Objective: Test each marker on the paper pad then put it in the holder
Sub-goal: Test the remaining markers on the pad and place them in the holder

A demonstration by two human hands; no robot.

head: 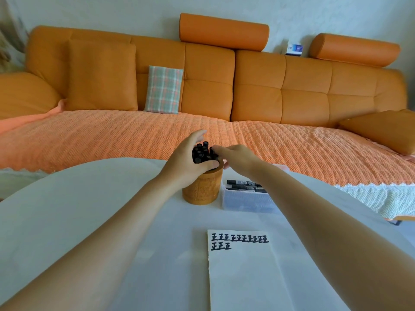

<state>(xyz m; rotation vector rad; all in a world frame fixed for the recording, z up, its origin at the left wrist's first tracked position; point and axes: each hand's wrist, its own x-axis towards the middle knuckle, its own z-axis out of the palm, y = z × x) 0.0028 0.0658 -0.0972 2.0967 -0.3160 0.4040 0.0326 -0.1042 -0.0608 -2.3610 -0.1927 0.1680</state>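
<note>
The one view rides on my head, facing forward and tilted down over the table [67, 209]. Its wide angle bows the table's far edge and the sofa [292, 86]. My forearms enter from the two bottom corners and converge mid-frame, where my left hand [186, 158] and right hand [238, 157] meet at the markers [201, 151] in the holder [201, 189], at full reach. The pad [242, 277] lies nearest the lens, low and right of centre, cut by the bottom edge. The sofa fills the upper half, square to me.

paper pad [243, 279]: bottom cut off | holder [200, 190]: rim behind left grip [190, 158]
</note>
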